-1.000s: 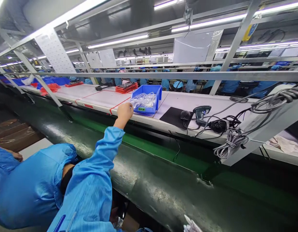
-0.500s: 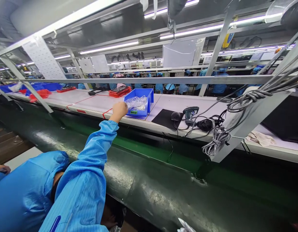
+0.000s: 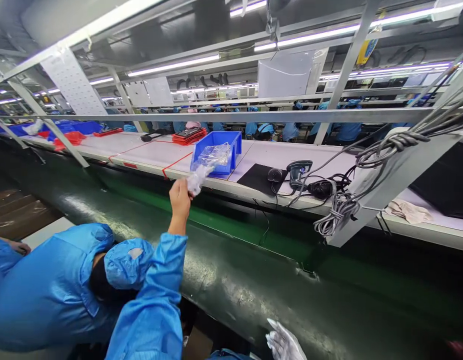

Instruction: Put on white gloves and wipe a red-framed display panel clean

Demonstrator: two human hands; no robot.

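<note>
My left hand (image 3: 181, 200), bare below a blue sleeve, is closed on a crumpled clear plastic bag (image 3: 198, 178) with something whitish in it that I cannot make out. It is just in front of a blue bin (image 3: 237, 147) on the pale bench. Inside the bin lie more clear bags (image 3: 214, 154) with white contents. Low in the picture, my right hand (image 3: 286, 342) wears a whitish glove. Its fingers are partly spread with nothing seen in them, over the dark green surface (image 3: 231, 295).
Right of the bin are a black mat (image 3: 254, 177), a mouse (image 3: 275, 175), a barcode scanner (image 3: 299, 172) and bundled cables (image 3: 338, 212). Red-edged flat parts (image 3: 188, 136) are stacked left of it. A blue-capped co-worker (image 3: 59, 285) bends over close at left. A metal rail (image 3: 216, 117) crosses above the bench.
My left hand has drawn back from the bin toward me, bringing a plastic bag out. My gloved right hand has risen further into view. The co-worker's cap now shows beside my arm.
</note>
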